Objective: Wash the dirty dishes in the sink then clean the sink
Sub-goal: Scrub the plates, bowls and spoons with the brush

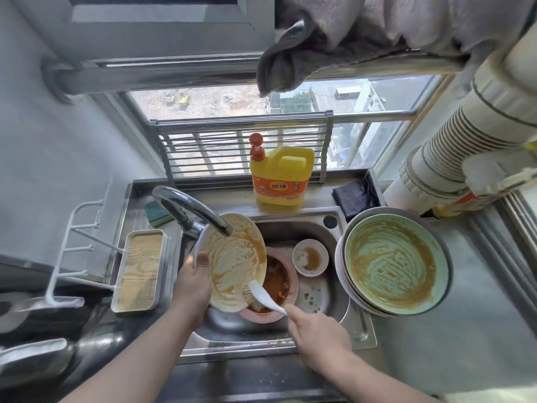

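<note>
Left hand (193,282) is gripping the white plate (235,258) by its rim, tilting it over the pink bowl (273,286) in the sink (343,303) so sauce is draining, while right hand (316,333) is pinching the white spoon (263,295), scraping residue downward.

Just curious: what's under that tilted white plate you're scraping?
A pink bowl of reddish-brown leftovers sits in the sink under the white plate. The plate and spoon cover its left part.
</note>
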